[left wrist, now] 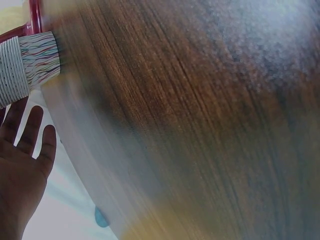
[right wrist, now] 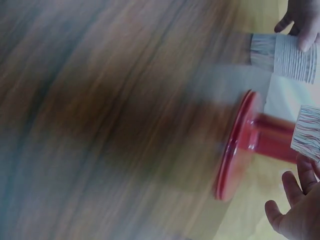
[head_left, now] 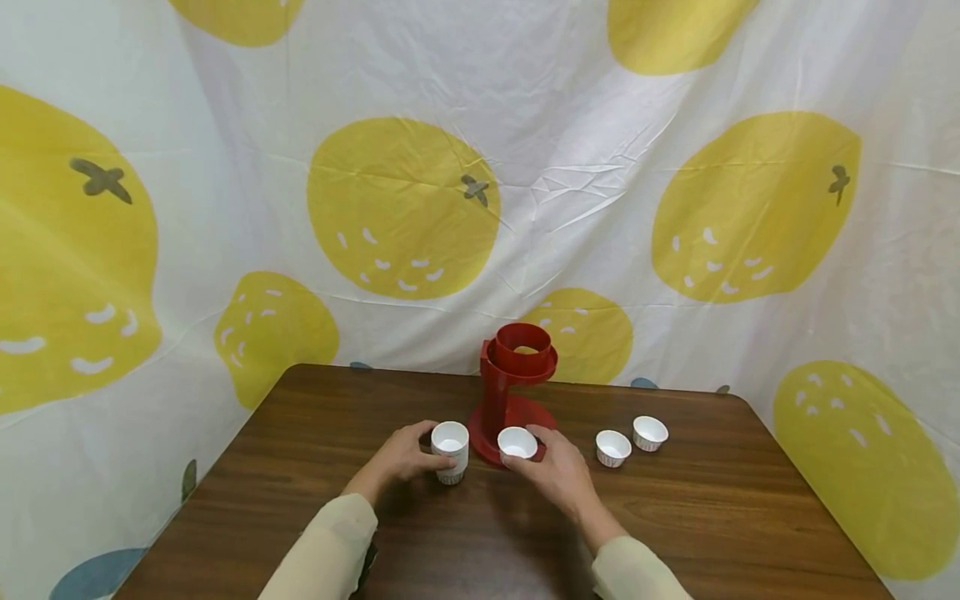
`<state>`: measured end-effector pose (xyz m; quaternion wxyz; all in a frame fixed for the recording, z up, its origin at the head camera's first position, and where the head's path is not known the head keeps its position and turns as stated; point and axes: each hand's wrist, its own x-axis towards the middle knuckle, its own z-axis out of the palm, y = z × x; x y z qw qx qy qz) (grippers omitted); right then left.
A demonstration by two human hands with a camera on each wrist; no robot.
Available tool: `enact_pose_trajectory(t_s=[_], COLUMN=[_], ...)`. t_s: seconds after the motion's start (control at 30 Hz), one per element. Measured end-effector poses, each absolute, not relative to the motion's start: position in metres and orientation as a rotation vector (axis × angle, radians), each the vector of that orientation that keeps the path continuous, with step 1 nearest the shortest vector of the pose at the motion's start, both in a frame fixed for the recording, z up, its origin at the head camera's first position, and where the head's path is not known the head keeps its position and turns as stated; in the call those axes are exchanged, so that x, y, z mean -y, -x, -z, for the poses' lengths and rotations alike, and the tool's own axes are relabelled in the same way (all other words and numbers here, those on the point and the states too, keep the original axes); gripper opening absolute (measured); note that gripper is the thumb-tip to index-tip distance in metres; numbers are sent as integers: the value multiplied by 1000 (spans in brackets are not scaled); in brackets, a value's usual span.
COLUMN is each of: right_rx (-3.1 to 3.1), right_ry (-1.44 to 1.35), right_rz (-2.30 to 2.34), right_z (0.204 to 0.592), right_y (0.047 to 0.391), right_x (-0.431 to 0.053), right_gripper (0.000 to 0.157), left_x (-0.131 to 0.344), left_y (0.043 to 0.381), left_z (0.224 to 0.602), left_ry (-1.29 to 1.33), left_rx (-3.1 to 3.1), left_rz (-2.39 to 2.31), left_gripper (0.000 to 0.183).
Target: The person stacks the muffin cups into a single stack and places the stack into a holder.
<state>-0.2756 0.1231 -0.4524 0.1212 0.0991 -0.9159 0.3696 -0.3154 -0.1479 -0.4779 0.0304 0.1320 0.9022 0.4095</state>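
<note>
My left hand (head_left: 405,457) grips a stack of white paper baking cups (head_left: 459,450) between thumb and fingers. In the left wrist view the stack (left wrist: 42,56) has ribbed sides and wavy coloured lines on its lowest cup. To its right, my right hand (head_left: 558,473) pinches a single baking cup (head_left: 517,440) with its mouth upward. The right wrist view shows this cup (right wrist: 307,131) off the table, with the other fingers spread below it. Just behind both hands stands a red plastic stand (head_left: 495,400) with a round base and a ring on top.
Two more baking cups, one nearer (head_left: 613,448) and one farther back (head_left: 650,433), sit upright on the right of the brown wooden table (head_left: 720,500). A white cloth with yellow lemons (head_left: 405,208) hangs behind and along the sides.
</note>
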Motion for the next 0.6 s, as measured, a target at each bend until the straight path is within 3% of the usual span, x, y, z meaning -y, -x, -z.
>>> enact_pose_trajectory(t_s=[0.6], right_rx=[2668], right_ry=[-484], right_rz=[-1081], right_z=[433], right_y=[284], right_x=[-74], right_gripper=[61], left_x=[148], left_y=[317], left_z=[479], left_ry=[-411], left_rx=[-2769], left_rz=[-1277], left_gripper=[63])
